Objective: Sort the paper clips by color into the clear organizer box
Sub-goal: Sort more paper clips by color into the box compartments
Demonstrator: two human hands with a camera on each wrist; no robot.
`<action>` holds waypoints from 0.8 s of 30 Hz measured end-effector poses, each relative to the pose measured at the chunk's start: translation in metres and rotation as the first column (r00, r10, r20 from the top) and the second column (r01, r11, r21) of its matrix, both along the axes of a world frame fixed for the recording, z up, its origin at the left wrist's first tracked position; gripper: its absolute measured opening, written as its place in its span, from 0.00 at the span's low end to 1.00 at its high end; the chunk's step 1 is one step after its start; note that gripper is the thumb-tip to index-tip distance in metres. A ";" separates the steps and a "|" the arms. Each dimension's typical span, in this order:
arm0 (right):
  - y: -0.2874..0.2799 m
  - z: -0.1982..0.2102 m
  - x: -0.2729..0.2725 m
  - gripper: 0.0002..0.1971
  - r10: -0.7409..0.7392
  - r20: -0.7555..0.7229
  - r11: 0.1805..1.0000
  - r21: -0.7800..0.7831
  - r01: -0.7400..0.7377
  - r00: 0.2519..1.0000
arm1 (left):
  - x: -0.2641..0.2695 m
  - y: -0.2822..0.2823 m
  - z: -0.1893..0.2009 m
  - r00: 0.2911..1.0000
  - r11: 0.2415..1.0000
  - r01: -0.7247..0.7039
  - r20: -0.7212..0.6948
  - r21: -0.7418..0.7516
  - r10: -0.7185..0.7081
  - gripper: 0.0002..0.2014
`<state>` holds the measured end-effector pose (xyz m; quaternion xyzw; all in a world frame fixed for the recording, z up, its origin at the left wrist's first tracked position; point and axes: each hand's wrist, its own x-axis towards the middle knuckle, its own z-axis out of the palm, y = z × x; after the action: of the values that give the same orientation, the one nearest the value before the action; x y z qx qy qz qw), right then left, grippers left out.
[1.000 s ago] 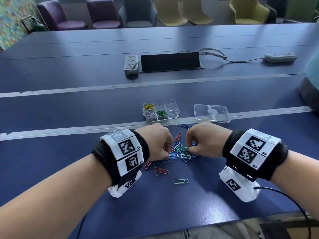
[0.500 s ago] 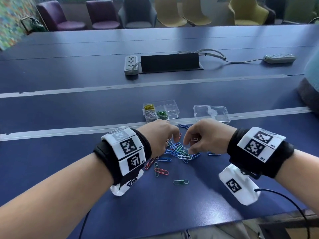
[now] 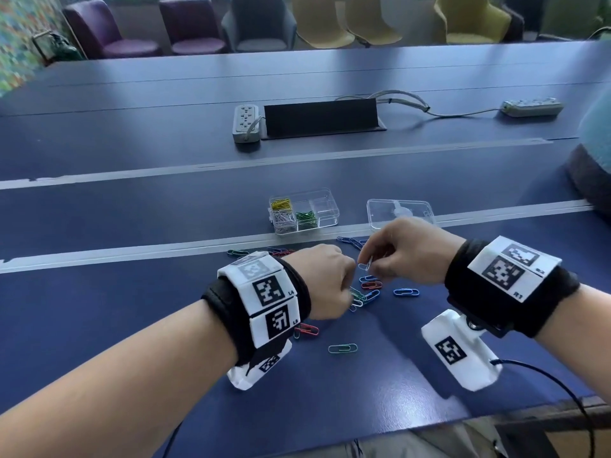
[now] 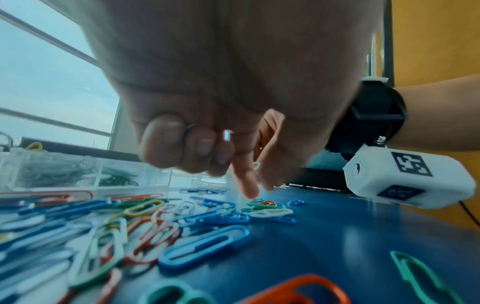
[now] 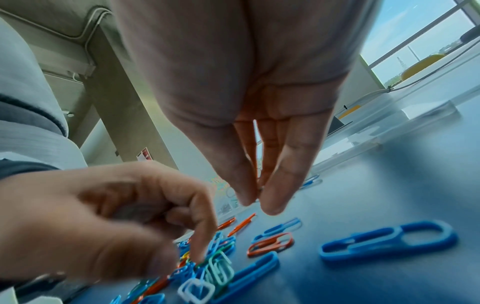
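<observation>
White clip [image 3: 365,266] has come up off the pile, pinched in my right hand [image 3: 410,251], so the organizer box [image 3: 304,211] past the desk's middle strip is next. My left hand [image 3: 325,280] has curled fingers down in the pile [image 3: 362,294]; whether they grip anything, I cannot tell.

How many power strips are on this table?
2. One power strip lies beside the black panel's left end; a second power strip lies far right. Others may be out of view.
</observation>
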<state>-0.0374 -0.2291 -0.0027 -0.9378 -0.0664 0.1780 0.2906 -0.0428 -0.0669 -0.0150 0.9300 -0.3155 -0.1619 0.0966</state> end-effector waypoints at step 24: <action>0.054 0.020 0.053 0.09 0.008 0.176 0.999 -0.034 -0.002 0.984 | 0.066 0.071 0.037 0.941 0.937 -0.337 0.010 -0.088 0.340 0.02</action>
<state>0.0156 -0.1754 0.0172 -0.9545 -0.0911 0.0961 0.2672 0.0229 0.0040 0.0218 0.9674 -0.1586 -0.1179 0.1585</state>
